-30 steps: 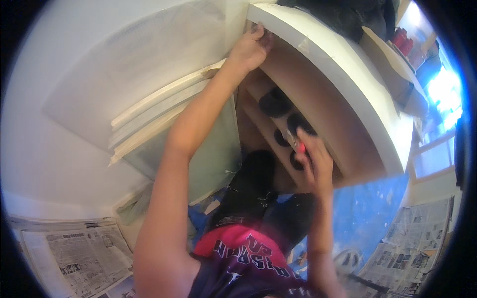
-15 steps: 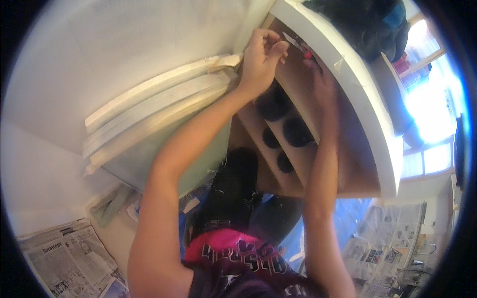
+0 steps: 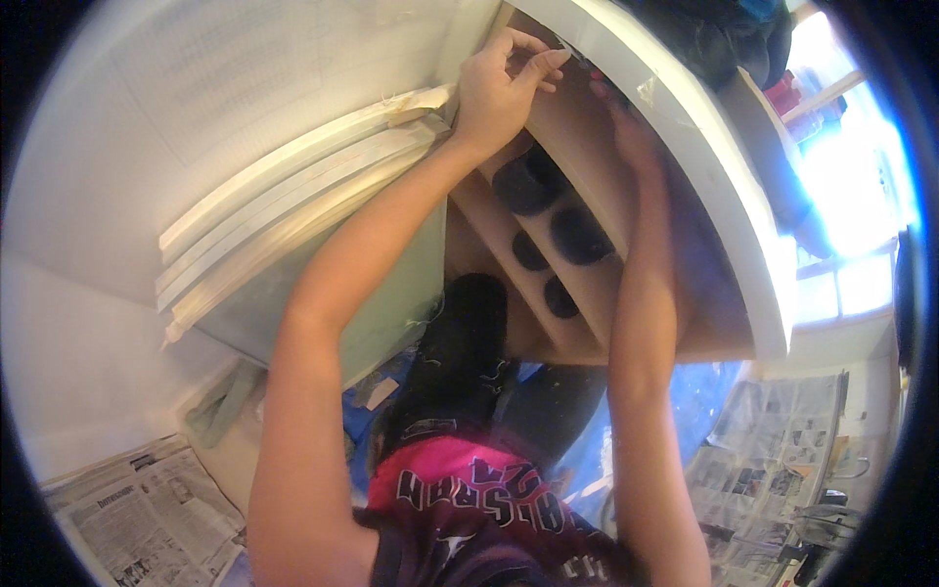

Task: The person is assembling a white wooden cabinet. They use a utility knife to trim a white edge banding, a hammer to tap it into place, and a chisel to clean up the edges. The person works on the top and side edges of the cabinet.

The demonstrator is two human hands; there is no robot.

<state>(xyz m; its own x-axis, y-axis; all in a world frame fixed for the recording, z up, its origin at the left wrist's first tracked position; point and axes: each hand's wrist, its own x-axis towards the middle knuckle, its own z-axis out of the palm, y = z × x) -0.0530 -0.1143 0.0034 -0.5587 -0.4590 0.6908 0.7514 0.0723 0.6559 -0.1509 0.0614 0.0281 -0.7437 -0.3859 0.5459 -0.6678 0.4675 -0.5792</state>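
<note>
My left hand (image 3: 497, 98) is raised near the top of a brown wooden shelf unit (image 3: 567, 132). Its thumb and forefinger are closed together, and whatever lies between them is too small to make out. My right hand (image 3: 634, 135) is inside the unit, close under its curved white front edge (image 3: 665, 73). Its fingers are closed round a small tool with a red handle and a pointed metal blade (image 3: 575, 55). Most of that tool is hidden now. The blade points toward my left fingertips, with a small gap between.
Several dark rounded things (image 3: 579, 235) sit between the lower shelves. White-edged panels (image 3: 293, 210) lean at the left beside a pale wall (image 3: 245, 88). Newspaper (image 3: 156, 514) and blue sheeting (image 3: 587, 445) cover parts of the floor. A bright window (image 3: 846, 186) is at the right.
Both hands appear slightly higher and the left one further left. The bladed tool shows less than before, now closer to the white edge. My view has shifted a little.
</note>
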